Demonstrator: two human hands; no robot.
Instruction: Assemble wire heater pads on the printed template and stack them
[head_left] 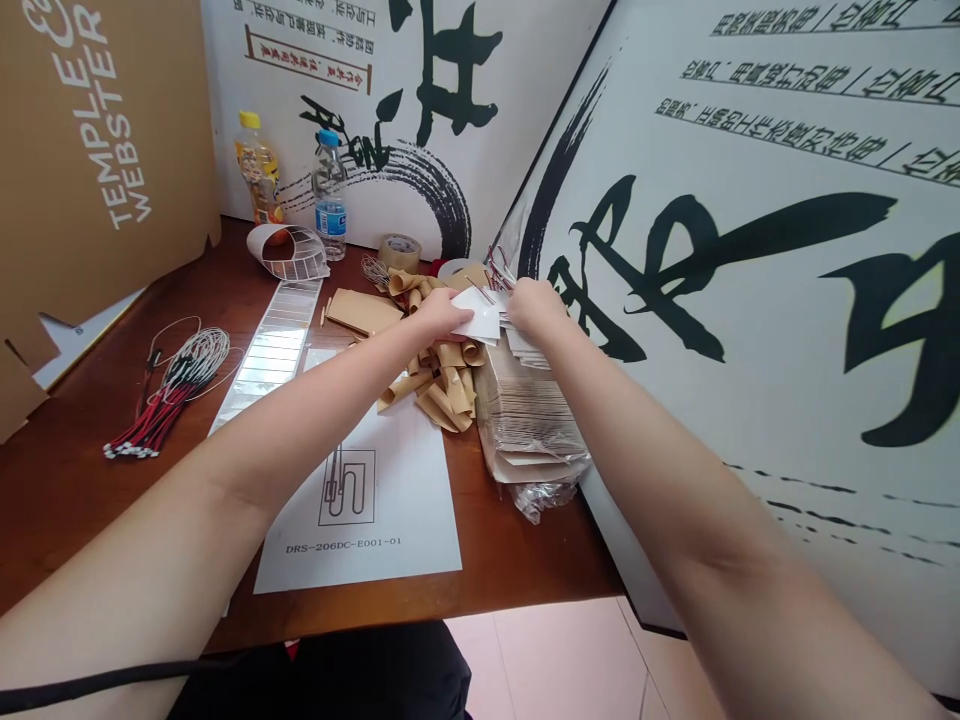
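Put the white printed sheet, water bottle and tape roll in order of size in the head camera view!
Largest: white printed sheet, then water bottle, then tape roll. The sheet lies nearest the camera.

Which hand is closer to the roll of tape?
Left. The left hand is just in front of the roll of tape and a little to its right; the right hand is farther right.

The table (67, 490) is glossy reddish wood. The curls (450, 385) are matt brown paper, and the card (480, 320) is smooth white paper. The bag (536, 500) is thin, shiny clear plastic, the wires (169, 405) smooth plastic-sheathed, the box (90, 130) matt cardboard.
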